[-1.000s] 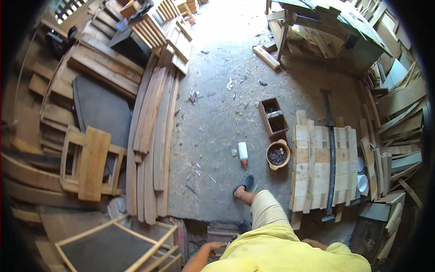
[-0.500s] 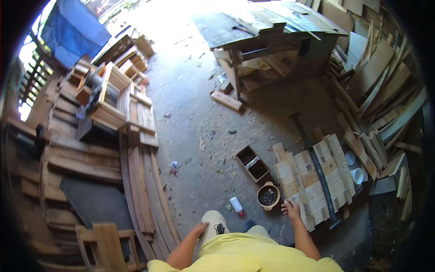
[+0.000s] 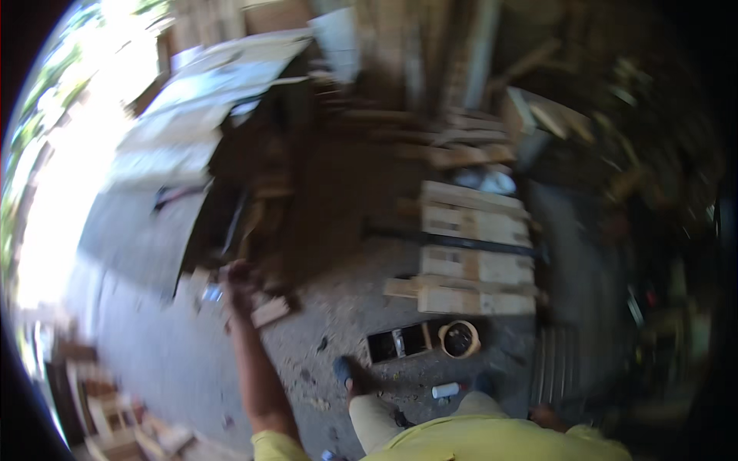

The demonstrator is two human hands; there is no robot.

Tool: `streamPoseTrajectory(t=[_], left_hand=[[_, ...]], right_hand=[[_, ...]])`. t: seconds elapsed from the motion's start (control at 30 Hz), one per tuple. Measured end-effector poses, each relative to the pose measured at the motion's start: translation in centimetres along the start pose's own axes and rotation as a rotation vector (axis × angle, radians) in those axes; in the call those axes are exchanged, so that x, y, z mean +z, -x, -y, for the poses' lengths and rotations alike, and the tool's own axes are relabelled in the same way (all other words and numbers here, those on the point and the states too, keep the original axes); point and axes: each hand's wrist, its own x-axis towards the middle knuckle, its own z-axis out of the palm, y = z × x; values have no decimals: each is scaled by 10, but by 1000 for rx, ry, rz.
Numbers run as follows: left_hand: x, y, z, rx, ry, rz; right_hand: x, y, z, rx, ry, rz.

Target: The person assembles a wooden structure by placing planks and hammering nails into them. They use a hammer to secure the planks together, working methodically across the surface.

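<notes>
My left arm reaches forward, and my left hand (image 3: 240,283), smeared by motion, appears in front of the worktable's shaded side; its fingers cannot be made out. Low beside my right hip is my right hand (image 3: 547,419), dark and blurred. To the right ahead lies a panel of pale wooden boards (image 3: 453,300), with a long dark bar clamp (image 3: 477,243) across it. On the floor before my feet are a divided wooden box (image 3: 380,348), a round tan pot (image 3: 460,339) with dark small bits in it, and a white bottle (image 3: 445,391) on its side.
A large worktable (image 3: 146,223) covered with boards stands at the front left. Behind the panel are stacked wood offcuts (image 3: 469,146) and white containers (image 3: 496,182). A short wood block (image 3: 270,310) lies by the table. Wooden frames (image 3: 115,419) sit at the lower left.
My view has swung to the right, so the table now stands at the left and the panel more centrally. My left hand has lifted off my thigh and stretched forward; my right hand has dropped back.
</notes>
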Motion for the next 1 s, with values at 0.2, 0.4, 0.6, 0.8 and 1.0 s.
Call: streamPoseTrajectory(t=[0.2, 0.4, 0.6, 0.8, 1.0], left_hand=[[-32, -243, -90, -4, 420, -417], [-11, -341, -96, -116, 514, -626], [-90, -378, -151, -61, 589, -92], [-61, -350, -99, 3, 293, -220], [82, -172, -13, 384, -559, -217]], right_hand=[[111, 107, 42, 290, -608, -139], [190, 185, 176, 414, -449, -354], [220, 213, 185, 411, -461, -259], [245, 259, 140, 526, -528, -265], [298, 270, 65, 722, -573, 148]])
